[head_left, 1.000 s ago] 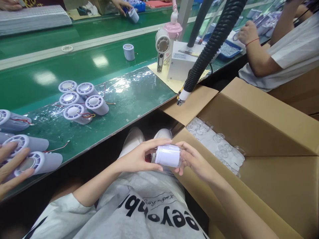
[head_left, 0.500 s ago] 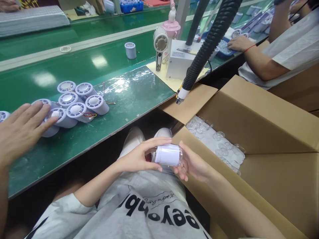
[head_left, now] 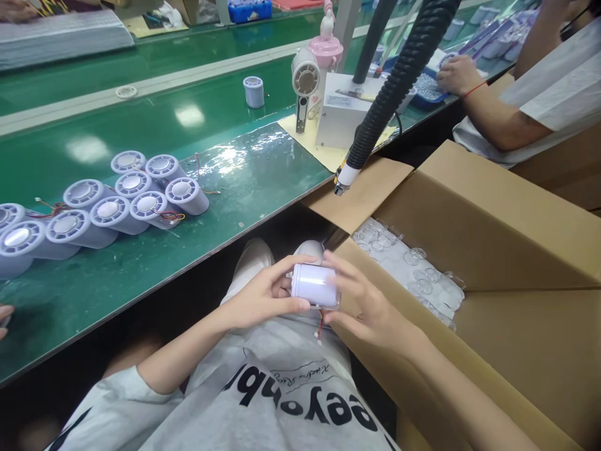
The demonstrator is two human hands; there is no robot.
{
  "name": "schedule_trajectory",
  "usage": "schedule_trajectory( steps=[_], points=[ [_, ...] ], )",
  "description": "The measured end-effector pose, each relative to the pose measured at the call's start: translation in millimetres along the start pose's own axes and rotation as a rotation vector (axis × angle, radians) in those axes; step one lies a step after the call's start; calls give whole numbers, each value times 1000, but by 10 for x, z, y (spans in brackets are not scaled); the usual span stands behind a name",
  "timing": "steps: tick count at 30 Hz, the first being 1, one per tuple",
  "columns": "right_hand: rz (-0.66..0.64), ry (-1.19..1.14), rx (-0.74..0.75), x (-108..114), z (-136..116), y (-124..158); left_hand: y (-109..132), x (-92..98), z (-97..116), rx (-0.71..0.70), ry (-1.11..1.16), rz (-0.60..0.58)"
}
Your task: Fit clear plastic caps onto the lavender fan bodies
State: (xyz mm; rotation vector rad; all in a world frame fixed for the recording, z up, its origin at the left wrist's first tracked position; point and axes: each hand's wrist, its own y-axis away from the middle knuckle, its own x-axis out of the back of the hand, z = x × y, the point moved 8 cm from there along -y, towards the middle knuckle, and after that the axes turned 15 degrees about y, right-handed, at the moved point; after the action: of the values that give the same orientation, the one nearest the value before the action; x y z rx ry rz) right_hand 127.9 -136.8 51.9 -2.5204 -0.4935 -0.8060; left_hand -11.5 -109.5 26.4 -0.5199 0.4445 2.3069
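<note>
My left hand (head_left: 265,294) is closed around a lavender cylindrical fan housing (head_left: 312,285), which lies sideways above my lap. A clear rim shows at the housing's right end, and thin red wires with a white plug (head_left: 318,335) hang beneath it. At that right end is my right hand (head_left: 366,307), its fingers apart and partly smeared by motion; whether they touch the housing I cannot tell. Several similar lavender housings (head_left: 110,213) with vented round ends and loose wires stand grouped on the green bench to the left.
An open cardboard box (head_left: 507,219) at right holds clear plastic pieces on a white layer (head_left: 408,263). Above its flap hangs a black corrugated hose (head_left: 380,100). A handheld fan (head_left: 305,81) stands beside a grey box (head_left: 340,109). A co-worker's hand (head_left: 460,75) works at upper right.
The other person's hand at left has withdrawn from the grouped housings, nearly out of view. My right hand's fingers have lifted and spread at the housing's end, and wires now show below it.
</note>
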Motion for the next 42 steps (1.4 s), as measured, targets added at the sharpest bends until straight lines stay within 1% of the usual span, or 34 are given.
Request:
schedule_trajectory(
  steps=[1,2,3,6,8,12,17,19,24,26,29,32,35,36,38,40,42],
  points=[
    [-17,49,45,-3,-33,6,-1,1,7,-5,-5,-6],
    [-33,34,32,-7,-23,8,-3,-2,20,-18,-23,-17],
    [-54,-37,-30,-22,24,11,-6,-7,39,-38,-54,-31],
    [-95,-401,-285,-116,199,56,-9,-23,89,-104,-150,-66],
    [-98,-554,-376,-173,254,92,-9,-25,75,-107,-175,-79],
    [-98,-565,-459,-199,303,126,-2,-12,21,-94,-225,-97],
    [-131,-680,-502,-225,263,92,20,-32,107,-250,-466,-143],
    [-137,-707,-516,-241,250,87,29,-43,122,-284,-519,-174],
    [-123,-718,-561,-274,233,107,39,-26,91,-264,-503,-213],
    [-122,-746,-578,-291,215,111,32,-10,57,-223,-476,-207],
    [-145,-795,-634,-338,214,129,9,16,-34,-117,-379,-176],
    [-168,-801,-706,-384,264,166,-8,32,-140,-12,-249,-126],
    [-239,-822,-794,-467,309,226,-21,33,-196,28,-123,-83],
    [-259,-811,-794,-478,307,231,-28,37,-199,29,-77,-66],
    [-250,-671,-710,-419,283,191,-41,50,-184,17,4,-30],
    [-195,-448,-583,-292,229,127,-51,64,-150,-8,51,3],
    [-140,-311,-519,-190,185,99,-53,68,-127,-19,58,23]
  ],
)
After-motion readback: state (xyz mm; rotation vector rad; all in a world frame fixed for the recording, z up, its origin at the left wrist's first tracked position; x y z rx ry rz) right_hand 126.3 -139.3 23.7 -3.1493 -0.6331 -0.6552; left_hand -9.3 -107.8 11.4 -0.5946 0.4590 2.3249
